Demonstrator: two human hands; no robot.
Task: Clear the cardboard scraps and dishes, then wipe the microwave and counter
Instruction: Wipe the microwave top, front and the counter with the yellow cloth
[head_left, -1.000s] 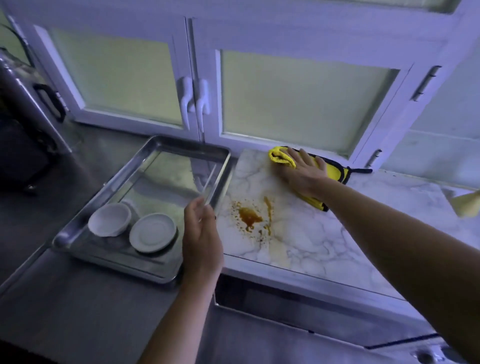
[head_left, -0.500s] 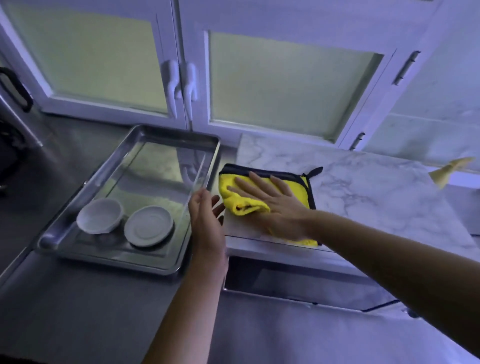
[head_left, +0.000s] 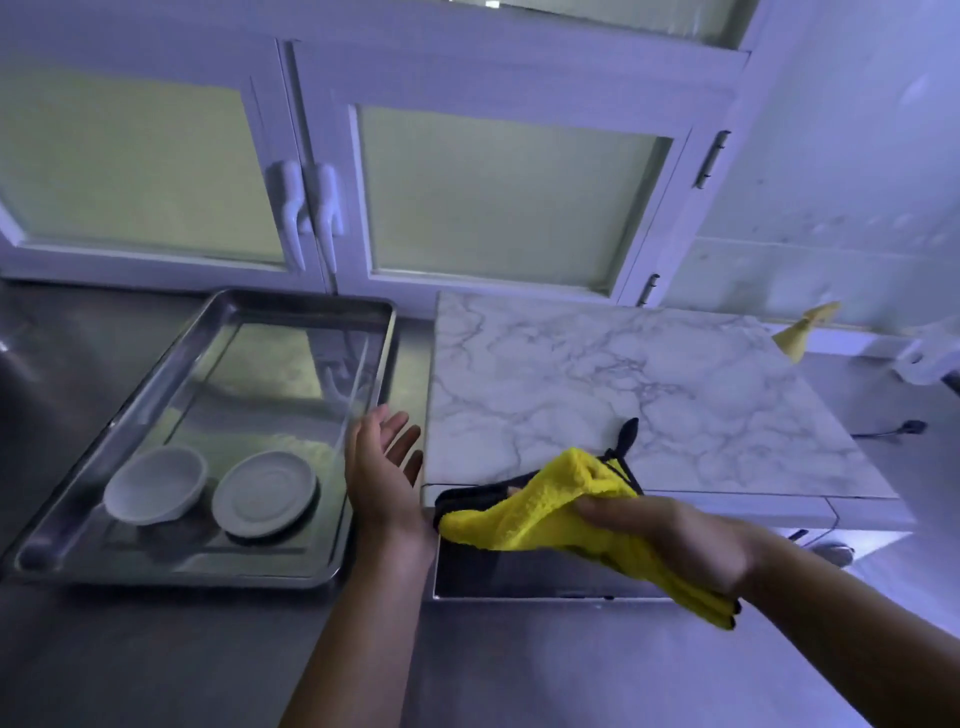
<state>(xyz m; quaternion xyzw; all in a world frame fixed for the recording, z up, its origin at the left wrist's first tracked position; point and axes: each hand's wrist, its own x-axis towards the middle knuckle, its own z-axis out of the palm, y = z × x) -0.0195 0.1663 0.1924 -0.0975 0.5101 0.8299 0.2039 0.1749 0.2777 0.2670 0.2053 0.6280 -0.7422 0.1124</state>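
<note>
My right hand (head_left: 670, 535) grips a yellow cloth with black trim (head_left: 540, 512), lifted at the front edge of the marble-patterned microwave top (head_left: 623, 384). No stain shows on the marble surface. My left hand (head_left: 382, 470) hovers open, palm turned right, between the steel tray (head_left: 130, 410) and the microwave's front left corner. A white bowl (head_left: 156, 483) and a white saucer (head_left: 265, 499) sit in the tray's near end. The microwave's dark door (head_left: 519, 577) shows below the cloth.
White cabinet doors with frosted panes and two handles (head_left: 311, 218) stand behind. The grey steel counter (head_left: 156, 660) runs along the front. A yellow scrap (head_left: 802, 332) sticks up at the microwave's far right, with a cable (head_left: 893, 430) beside it.
The right hand wiped the cloth from the back of the top across the brown stain to the front edge and lifted it; the stain is gone. The left hand opened, palm turned.
</note>
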